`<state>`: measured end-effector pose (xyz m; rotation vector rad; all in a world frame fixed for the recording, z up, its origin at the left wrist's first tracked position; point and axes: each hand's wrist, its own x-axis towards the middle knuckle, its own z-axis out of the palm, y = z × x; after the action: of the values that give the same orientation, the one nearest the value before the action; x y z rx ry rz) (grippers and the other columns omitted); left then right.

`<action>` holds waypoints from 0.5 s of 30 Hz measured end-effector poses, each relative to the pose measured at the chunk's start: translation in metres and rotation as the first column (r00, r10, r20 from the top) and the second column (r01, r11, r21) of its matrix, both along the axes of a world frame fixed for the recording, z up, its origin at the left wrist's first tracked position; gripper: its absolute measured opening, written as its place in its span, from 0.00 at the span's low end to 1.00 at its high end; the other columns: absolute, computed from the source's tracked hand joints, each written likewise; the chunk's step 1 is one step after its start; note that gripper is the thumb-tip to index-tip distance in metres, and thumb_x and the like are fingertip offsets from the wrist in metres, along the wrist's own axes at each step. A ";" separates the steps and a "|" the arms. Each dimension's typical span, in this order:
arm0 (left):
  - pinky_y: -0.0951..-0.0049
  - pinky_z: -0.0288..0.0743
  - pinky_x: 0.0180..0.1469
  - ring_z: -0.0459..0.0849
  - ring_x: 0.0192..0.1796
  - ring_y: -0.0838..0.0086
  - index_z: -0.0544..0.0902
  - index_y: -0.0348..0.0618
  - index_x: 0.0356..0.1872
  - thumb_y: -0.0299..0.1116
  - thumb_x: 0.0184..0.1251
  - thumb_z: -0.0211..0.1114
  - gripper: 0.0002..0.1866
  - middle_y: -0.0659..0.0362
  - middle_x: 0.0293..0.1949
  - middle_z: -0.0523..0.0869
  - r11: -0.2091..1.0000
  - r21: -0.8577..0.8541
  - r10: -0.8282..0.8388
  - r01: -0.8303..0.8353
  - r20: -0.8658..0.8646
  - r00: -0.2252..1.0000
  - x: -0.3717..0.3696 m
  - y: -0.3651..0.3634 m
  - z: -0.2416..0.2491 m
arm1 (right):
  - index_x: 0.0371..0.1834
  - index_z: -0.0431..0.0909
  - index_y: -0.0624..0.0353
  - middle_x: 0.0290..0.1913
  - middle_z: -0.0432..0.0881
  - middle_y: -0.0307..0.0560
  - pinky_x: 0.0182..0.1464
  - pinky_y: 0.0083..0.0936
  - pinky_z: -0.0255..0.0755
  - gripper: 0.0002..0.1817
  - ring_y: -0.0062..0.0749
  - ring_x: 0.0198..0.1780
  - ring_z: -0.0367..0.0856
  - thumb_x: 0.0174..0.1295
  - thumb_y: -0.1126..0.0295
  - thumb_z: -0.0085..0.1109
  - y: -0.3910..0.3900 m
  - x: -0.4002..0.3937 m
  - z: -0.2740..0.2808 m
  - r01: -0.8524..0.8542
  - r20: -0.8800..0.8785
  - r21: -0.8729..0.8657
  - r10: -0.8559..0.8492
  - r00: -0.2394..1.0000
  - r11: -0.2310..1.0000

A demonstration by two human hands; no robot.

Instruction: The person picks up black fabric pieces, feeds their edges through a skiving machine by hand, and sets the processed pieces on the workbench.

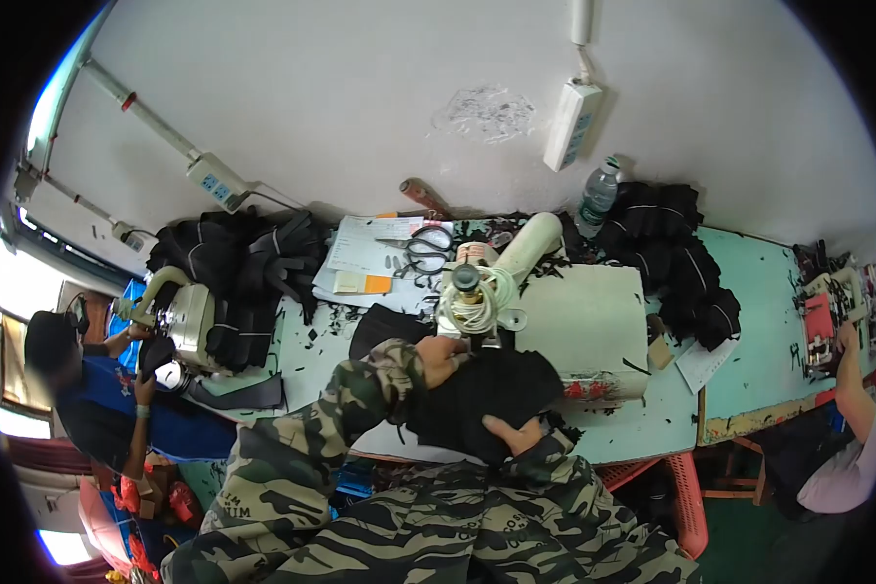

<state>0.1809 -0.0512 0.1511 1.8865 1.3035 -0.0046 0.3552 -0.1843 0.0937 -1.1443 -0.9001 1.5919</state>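
A dark piece of black cloth (477,394) lies bunched in front of me, below the head of a cream sewing machine (579,321). My left hand (441,360) is closed at the cloth's upper left edge, close to the machine's needle area; its fingertips are partly hidden. Lower down, my right hand (514,436) grips the near right edge with the thumb on top and the fingers hidden beneath. Another flat black piece (389,329) rests just left of the machine. Coiled white cord (480,304) sits on the machine's top.
Scissors (426,250) lie on papers (360,243) behind my left hand. Bundled black pieces (686,258) and a water bottle (599,198) stand at the back right. More bundles (243,263) are at the left. One person (102,389) works at a machine there; another's arm (855,384) reaches in from the right.
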 end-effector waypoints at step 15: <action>0.68 0.73 0.42 0.82 0.36 0.61 0.80 0.40 0.40 0.33 0.56 0.58 0.12 0.49 0.31 0.83 0.999 0.033 0.010 -0.009 -0.032 0.999 -0.001 0.004 -0.007 | 0.55 0.65 0.69 0.52 0.73 0.51 0.55 0.28 0.67 0.31 0.35 0.51 0.73 0.50 0.67 0.66 0.003 0.002 -0.007 0.018 -0.054 -0.033 -0.020 0.998 0.999</action>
<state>0.1798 -0.0470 0.1443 1.9151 1.3418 -0.0087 0.3568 -0.1815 0.0871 -1.1234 -0.8288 1.6196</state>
